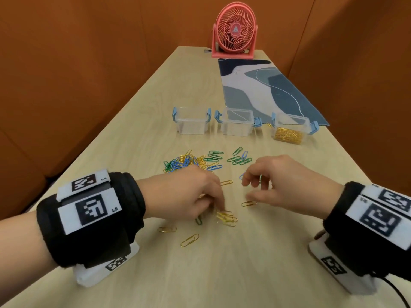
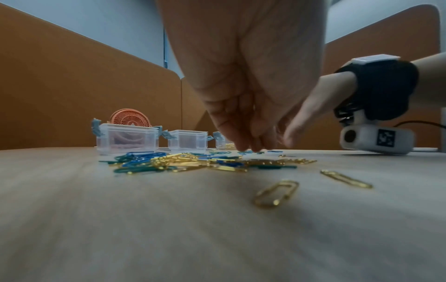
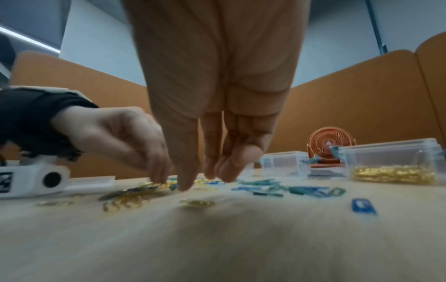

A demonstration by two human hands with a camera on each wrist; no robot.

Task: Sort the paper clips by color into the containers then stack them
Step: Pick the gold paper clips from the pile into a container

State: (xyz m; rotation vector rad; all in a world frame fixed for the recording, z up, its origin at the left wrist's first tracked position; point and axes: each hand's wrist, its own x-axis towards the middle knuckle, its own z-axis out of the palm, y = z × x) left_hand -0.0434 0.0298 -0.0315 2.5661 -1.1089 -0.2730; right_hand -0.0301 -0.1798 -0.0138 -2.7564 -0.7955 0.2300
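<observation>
The left hand [image 1: 189,194] has its fingertips curled down onto a small bunch of gold clips [image 1: 226,217] on the tabletop [image 1: 244,263], seemingly pinching them, though blur leaves the contact uncertain. The right hand [image 1: 287,183] hovers with loosely spread, relaxed fingers that hold nothing; a single gold clip [image 1: 248,203] lies just under its thumb, long axis running left to right, so this hand is the nearer one to take it. The gold-filled container [image 1: 289,130] stands ahead and to the right, beyond the mixed pile [image 1: 189,162] of blue, green and gold clips (two other containers [image 1: 192,121] [image 1: 236,122] to its left look empty). The pale wood surface is smooth; orange partitions close in the room, with a pink fan [image 1: 234,30] at the far end.
</observation>
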